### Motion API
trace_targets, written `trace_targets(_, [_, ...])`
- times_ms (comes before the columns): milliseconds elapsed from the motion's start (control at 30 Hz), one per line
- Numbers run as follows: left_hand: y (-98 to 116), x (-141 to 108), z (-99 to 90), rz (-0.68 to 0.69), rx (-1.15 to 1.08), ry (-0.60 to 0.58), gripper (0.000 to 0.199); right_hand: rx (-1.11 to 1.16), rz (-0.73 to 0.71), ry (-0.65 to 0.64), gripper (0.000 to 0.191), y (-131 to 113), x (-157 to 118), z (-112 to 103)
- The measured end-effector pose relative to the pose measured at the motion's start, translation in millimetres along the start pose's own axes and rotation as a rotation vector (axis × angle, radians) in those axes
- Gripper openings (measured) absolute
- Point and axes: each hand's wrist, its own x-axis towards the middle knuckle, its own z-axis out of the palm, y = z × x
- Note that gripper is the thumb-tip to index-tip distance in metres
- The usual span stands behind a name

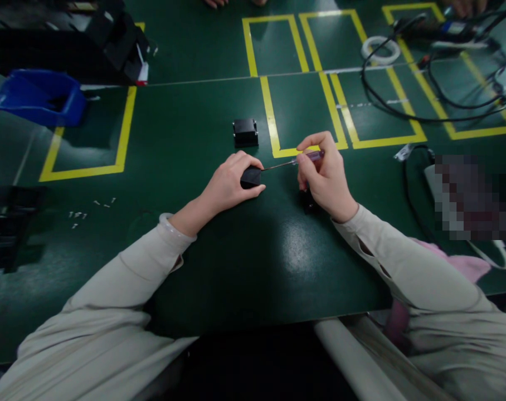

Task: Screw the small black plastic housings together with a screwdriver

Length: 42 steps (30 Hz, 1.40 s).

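My left hand (pixel 232 181) is closed around a small black block (pixel 251 177) and steadies it on the green table. In my right hand (pixel 326 178) is a screwdriver (pixel 309 157) with a clear purplish handle. Its thin shaft points left, and the tip meets the right side of the black block. Just beyond my left hand stands another black block (pixel 245 132) with shiny metal bits at its sides. Beneath my right hand sits a dark piece (pixel 309 201), mostly hidden by the fingers.
Several small screws (pixel 77 215) lie loose on the left. A blue bin (pixel 39 97) and black racks (pixel 111 42) stand at the back left. Black cables (pixel 437 114) and a white tape ring (pixel 380 50) occupy the back right. Another person's hand (pixel 466 6) shows at the far edge.
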Motion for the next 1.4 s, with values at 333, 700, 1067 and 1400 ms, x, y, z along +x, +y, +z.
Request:
trace_targets(333, [-0.5, 0.1, 0.7, 0.007, 0.001, 0.009, 0.030, -0.033, 0.006, -0.026, 0.027, -2.0, -0.2, -1.4])
trace_targets(700, [-0.4, -0.1, 0.6, 0.015, 0.005, 0.014, 0.030, -0.061, 0.024, -0.033, 0.027, -3.0, -0.8, -1.8])
trace_targets(1067, [-0.7, 0.1, 0.1, -0.008, 0.004, -0.005, 0.030, -0.055, 0.044, -0.018, 0.033, -1.5, -0.1, -2.2])
trace_targets(1400, [-1.3, 0.1, 0.7, -0.002, 0.000, -0.002, 0.031, -0.015, 0.021, -0.016, 0.035, 0.4, 0.4, -1.3])
